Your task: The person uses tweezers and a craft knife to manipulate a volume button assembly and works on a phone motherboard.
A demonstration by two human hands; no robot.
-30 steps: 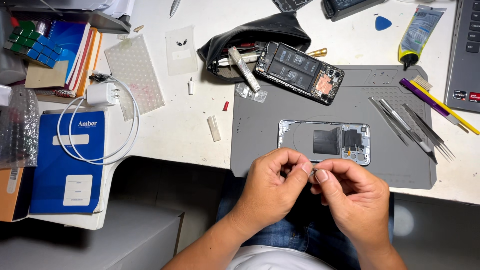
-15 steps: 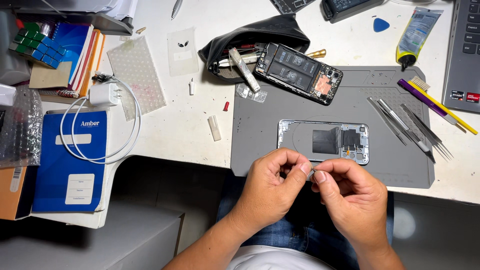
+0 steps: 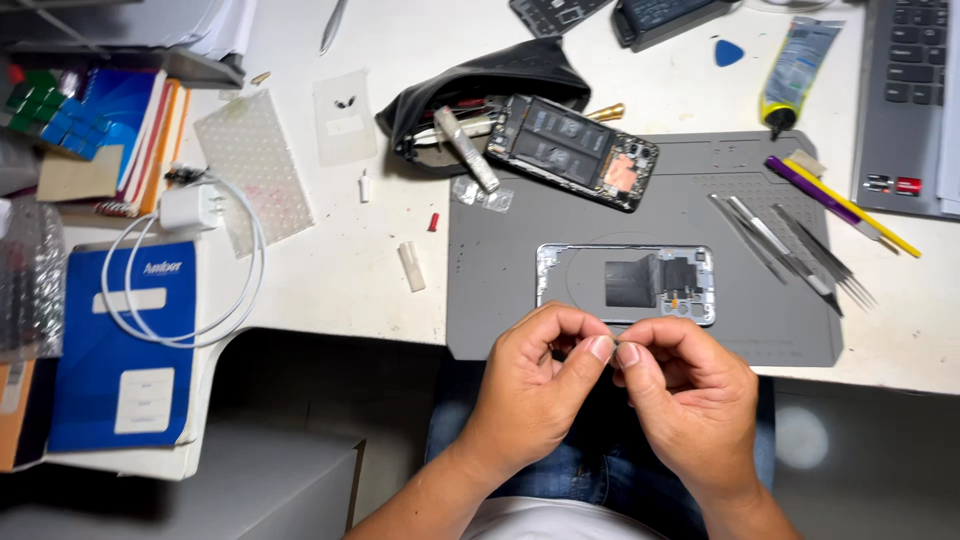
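Over grey mat [image 3: 520, 300], both hands' fingers [image 3: 600, 347] pinch something tiny.

Bare forearms, no sleeves; blue jeans [image 3: 590, 470] and a white shirt [image 3: 560, 520]

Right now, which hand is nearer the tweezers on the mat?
Right. The right hand sits below and left of the tweezers; the left hand is farther left, beyond the right hand.

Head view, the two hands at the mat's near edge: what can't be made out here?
- Whatever is pinched between the left hand and the right hand: too small, covered by fingertips.
- Laptop: cut off by the right edge.
- Dark device at top: cut off by the top edge.
- Phone frame: near edge hidden by knuckles.
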